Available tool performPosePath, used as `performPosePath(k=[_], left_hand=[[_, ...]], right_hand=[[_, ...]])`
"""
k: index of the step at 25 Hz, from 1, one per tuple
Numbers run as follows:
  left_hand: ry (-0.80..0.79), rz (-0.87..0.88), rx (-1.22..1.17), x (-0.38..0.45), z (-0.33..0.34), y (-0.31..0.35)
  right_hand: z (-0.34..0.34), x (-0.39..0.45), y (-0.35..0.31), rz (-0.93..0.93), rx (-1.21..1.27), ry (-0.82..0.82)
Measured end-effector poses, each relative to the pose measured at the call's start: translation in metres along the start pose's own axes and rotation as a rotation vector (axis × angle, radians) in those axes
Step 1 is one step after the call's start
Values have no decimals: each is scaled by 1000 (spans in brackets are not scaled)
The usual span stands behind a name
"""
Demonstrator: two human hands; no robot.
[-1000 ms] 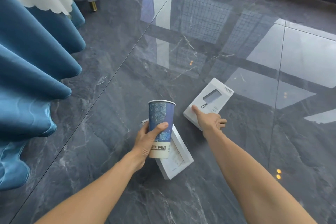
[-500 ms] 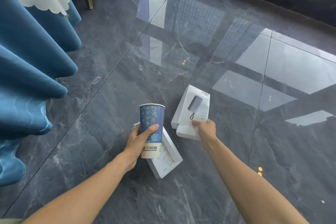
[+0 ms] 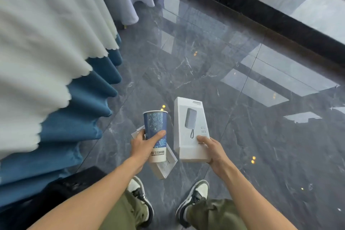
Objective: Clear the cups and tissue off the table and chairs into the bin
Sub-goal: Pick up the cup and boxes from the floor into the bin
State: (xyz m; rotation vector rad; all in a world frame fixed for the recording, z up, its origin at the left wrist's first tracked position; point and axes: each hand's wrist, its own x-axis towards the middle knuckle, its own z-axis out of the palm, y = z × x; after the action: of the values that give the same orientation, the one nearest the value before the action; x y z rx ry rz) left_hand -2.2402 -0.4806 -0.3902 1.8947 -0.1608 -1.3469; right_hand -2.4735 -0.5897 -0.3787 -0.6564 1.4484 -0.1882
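**Both hands loaded; the bin is not in view**

The left hand [image 3: 143, 145] has its fingers [image 3: 158, 135] clamped round an upright blue paper cup [image 3: 155, 132], with an open white tray [image 3: 164, 166] pinned behind it. The right hand [image 3: 214, 150] grips the lower end of a white product box [image 3: 190, 129], thumb on its face. All are held above the grey marble floor [image 3: 242, 136], beside the draped table [image 3: 37, 61]. The step in hand appears to be carrying. The next move calls for finding the bin and keeping the cup upright.

One cup [image 3: 155, 132], two boxes [image 3: 190, 129], two shoes [image 3: 194, 195].
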Motion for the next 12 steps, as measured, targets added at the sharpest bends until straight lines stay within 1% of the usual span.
performPosePath(k=[3, 5, 8, 12], left_hand=[[-27, 12, -33, -83, -34, 44], [-60, 33, -44, -131, -59, 70], [-109, 84, 4, -179, -92, 91], [-75, 157, 7, -216, -141, 106]], right_hand=[[17, -93, -35, 7, -110, -56], [35, -146, -51, -4, -132, -69], [67, -205, -60, -24, -88, -58], [117, -258, -58, -46, -76, -60]])
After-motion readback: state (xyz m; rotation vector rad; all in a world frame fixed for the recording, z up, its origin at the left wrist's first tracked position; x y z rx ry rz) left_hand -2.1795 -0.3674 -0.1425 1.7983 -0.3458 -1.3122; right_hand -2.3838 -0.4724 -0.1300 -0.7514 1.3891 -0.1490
